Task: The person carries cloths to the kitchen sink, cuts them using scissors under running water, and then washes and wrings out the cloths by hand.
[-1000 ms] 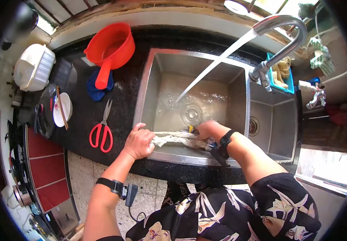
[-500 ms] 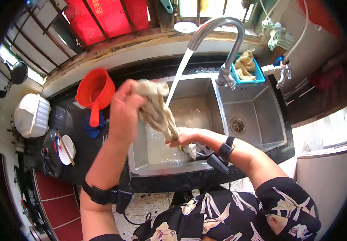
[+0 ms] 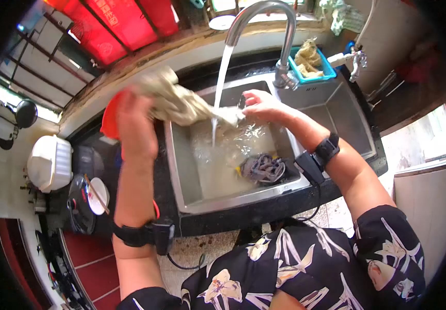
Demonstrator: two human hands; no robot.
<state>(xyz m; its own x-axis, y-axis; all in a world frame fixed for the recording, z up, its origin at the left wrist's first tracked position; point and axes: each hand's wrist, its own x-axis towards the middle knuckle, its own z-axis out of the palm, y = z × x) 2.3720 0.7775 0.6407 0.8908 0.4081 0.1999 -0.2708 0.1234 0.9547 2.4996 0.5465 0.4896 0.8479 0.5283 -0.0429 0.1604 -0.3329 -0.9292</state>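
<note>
Over the sink [image 3: 174, 170], a beige cloth [image 3: 181, 106] stretched across the running water [image 3: 222, 75], one end clasped by the blurred left hand [image 3: 137, 124], the other pinched by the right hand [image 3: 265, 106]. Grey fabric [image 3: 264, 169] lay bunched below, near the front wall.

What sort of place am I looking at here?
Most likely a home kitchen: there's a two-basin metal sink with its tap running, and a white bowl with chopsticks on the dark counter.

Single wide head-worn camera, facing forward and down, near above hands [image 3: 262, 105], sink [image 3: 185, 165].
</note>
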